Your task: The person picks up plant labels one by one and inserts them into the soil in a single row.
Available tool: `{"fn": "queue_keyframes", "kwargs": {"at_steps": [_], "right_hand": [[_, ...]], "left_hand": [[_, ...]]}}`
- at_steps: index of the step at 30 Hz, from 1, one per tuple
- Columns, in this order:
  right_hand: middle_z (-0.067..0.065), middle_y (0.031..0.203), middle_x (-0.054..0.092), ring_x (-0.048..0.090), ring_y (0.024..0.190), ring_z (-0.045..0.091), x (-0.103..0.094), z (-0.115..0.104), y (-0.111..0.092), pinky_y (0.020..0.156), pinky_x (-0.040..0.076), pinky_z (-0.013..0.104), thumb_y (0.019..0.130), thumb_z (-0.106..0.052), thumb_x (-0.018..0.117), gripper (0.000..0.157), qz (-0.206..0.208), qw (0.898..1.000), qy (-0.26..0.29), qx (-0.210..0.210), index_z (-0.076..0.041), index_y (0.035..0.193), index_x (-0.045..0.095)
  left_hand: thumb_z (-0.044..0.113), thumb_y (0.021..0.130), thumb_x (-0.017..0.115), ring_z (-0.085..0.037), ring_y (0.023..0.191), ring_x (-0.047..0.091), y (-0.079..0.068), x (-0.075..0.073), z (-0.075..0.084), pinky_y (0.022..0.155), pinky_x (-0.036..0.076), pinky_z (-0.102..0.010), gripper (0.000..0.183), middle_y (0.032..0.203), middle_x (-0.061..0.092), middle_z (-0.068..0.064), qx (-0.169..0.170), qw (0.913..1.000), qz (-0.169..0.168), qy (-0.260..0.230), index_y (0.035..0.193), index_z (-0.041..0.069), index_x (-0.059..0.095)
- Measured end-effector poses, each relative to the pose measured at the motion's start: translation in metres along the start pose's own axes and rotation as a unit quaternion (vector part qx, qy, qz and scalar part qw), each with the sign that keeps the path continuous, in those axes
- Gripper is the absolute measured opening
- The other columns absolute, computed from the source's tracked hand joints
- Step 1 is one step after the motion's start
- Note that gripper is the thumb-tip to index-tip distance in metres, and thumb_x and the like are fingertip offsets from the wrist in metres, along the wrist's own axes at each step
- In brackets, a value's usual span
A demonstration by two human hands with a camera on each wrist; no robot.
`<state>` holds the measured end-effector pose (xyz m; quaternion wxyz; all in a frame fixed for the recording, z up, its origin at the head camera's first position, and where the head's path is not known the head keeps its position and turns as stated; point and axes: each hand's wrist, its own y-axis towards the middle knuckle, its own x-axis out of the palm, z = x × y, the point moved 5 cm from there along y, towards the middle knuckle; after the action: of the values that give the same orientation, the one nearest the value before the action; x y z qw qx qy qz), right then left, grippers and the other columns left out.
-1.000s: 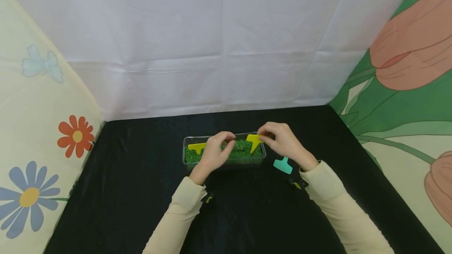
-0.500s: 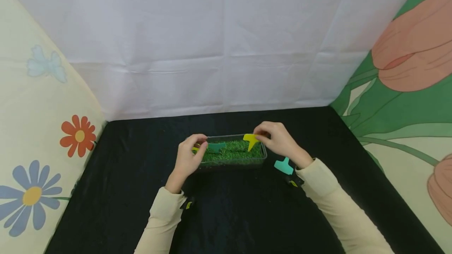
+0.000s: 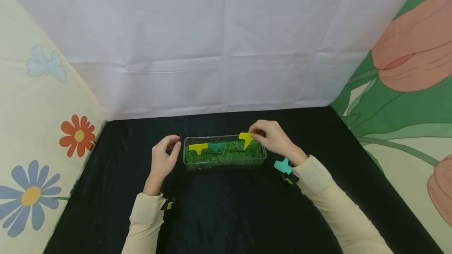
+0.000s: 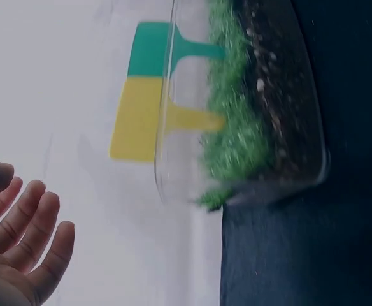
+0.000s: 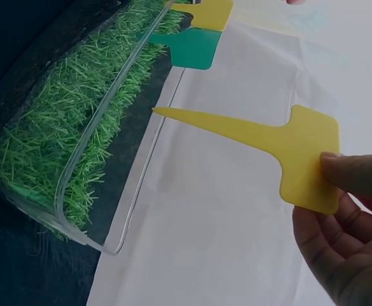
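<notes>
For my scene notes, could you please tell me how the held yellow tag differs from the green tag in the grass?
The right hand holds the yellow tag; the green tag stands unheld in the grass. The yellow tag's pointed tip shows; the green tag's is hidden. Both are roughly T-shaped.

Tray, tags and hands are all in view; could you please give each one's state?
Clear tray: upright, uncovered.
Planted yellow tag: upright in the grass.
Planted green tag: upright in grass.
Held yellow tag: point down, tip clear of grass.
Turquoise tag: lying on black cloth.
Left hand: fingers relaxed, holding nothing.
Right hand: pinching the held yellow tag.
</notes>
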<state>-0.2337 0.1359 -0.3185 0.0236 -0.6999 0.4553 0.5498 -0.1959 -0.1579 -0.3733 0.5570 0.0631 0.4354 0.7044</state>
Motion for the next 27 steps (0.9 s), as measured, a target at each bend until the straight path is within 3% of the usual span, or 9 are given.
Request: {"fn": "queue_keyframes", "kwargs": {"at_steps": [11, 27], "right_hand": [[0.005, 0.082, 0.062, 0.057, 0.068, 0.014, 0.011, 0.003, 0.008, 0.06, 0.047, 0.027, 0.081, 0.0, 0.065, 0.009, -0.028, 0.999, -0.01, 0.032, -0.005, 0.088, 0.067], [0.007, 0.084, 0.062, 0.058, 0.071, 0.017, 0.035, 0.01, 0.013, 0.062, 0.048, 0.028, 0.081, 0.001, 0.065, 0.01, -0.047, 0.998, 0.009, 0.034, -0.004, 0.089, 0.067]], "left_hand": [[-0.008, 0.079, 0.062, -0.022, 0.065, 0.057, -0.011, -0.018, -0.017, 0.062, 0.041, -0.008, 0.012, 0.077, 0.063, -0.014, -0.039, 0.9989, 0.022, 0.012, 0.091, -0.005, 0.063], [-0.008, 0.079, 0.062, -0.018, 0.064, 0.056, -0.019, -0.025, -0.024, 0.059, 0.041, -0.009, 0.011, 0.076, 0.064, -0.014, -0.049, 0.9976, 0.046, 0.017, 0.089, -0.007, 0.063]]}}
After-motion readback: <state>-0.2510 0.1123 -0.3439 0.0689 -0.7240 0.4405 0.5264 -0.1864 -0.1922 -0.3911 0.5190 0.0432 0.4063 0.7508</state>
